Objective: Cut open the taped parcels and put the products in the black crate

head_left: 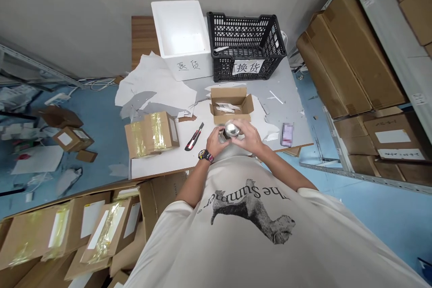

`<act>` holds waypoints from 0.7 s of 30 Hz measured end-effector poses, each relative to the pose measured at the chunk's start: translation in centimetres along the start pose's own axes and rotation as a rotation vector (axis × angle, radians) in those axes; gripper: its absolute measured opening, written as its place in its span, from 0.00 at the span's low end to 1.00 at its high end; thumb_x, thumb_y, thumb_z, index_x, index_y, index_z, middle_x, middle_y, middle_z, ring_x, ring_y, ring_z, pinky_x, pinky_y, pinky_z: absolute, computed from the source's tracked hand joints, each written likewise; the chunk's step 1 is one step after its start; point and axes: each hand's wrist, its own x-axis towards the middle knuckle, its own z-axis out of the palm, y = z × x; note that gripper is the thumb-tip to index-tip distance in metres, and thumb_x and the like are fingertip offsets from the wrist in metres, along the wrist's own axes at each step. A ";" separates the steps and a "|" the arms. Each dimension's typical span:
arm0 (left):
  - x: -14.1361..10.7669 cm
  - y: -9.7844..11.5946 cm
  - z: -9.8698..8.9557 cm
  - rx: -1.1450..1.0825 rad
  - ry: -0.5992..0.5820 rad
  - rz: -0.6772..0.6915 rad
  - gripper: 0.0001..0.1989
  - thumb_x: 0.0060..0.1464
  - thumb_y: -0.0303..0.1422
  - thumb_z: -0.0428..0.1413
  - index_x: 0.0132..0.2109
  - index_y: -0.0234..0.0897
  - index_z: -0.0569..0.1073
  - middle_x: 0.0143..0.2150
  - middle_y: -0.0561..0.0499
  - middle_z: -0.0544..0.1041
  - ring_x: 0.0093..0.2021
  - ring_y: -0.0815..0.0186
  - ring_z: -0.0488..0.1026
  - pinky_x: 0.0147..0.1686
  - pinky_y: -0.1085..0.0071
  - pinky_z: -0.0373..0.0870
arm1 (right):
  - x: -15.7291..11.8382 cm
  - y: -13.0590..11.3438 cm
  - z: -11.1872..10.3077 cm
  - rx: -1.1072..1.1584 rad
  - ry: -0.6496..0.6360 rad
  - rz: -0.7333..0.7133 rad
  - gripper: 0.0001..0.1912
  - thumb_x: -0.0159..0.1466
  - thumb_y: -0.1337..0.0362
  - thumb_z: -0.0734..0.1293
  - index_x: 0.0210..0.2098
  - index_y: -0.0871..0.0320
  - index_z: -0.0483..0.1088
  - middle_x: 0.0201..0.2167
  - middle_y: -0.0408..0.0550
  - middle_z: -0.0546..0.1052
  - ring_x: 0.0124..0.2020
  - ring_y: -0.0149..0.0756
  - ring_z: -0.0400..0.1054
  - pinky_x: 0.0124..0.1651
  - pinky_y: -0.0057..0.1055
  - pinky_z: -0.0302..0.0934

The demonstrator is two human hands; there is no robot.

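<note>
Close to my body, both hands are around a shiny silver piece with a rounded, dome-like end [232,129]; its exact kind I cannot make out. My right hand [250,137] curls its fingers over the right side of the dome. Lower on the left, my left hand [218,142], with a watch [205,156] on the wrist, closes around the same piece. Just beyond the hands stands an open small cardboard box [248,104] with white packets [227,107] inside. A red and black utility knife [195,137] lies to the left.
Two taped cartons [158,131] sit at the table's left. Behind are a white foam box [182,31] and a black plastic crate [246,36]. Torn white sheets [148,81] cover part of the table. A phone [287,135] lies at right; shelving with cartons [357,58] stands beyond.
</note>
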 end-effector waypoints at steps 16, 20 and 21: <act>0.0 -0.7 1.2 -0.013 -0.092 0.036 0.33 0.55 0.33 0.69 0.67 0.42 0.75 0.65 0.41 0.82 0.65 0.48 0.80 0.69 0.51 0.76 | -2.1 5.4 4.6 -0.435 -0.175 0.181 0.14 0.73 0.57 0.74 0.55 0.55 0.80 0.47 0.59 0.85 0.52 0.58 0.70 0.60 0.49 0.69; 0.1 -1.0 1.1 -0.028 -0.087 0.020 0.34 0.54 0.35 0.71 0.68 0.43 0.75 0.65 0.42 0.83 0.65 0.47 0.81 0.68 0.50 0.77 | -2.8 6.0 4.6 -0.302 -0.054 0.158 0.12 0.75 0.58 0.69 0.55 0.52 0.80 0.54 0.60 0.83 0.57 0.58 0.72 0.65 0.52 0.70; 0.1 -1.1 1.0 -0.030 -0.090 0.013 0.35 0.54 0.35 0.72 0.68 0.43 0.75 0.66 0.42 0.83 0.65 0.47 0.81 0.68 0.50 0.77 | -3.0 6.3 4.5 -0.249 0.024 0.175 0.14 0.75 0.60 0.67 0.56 0.52 0.80 0.57 0.60 0.82 0.59 0.56 0.73 0.66 0.52 0.70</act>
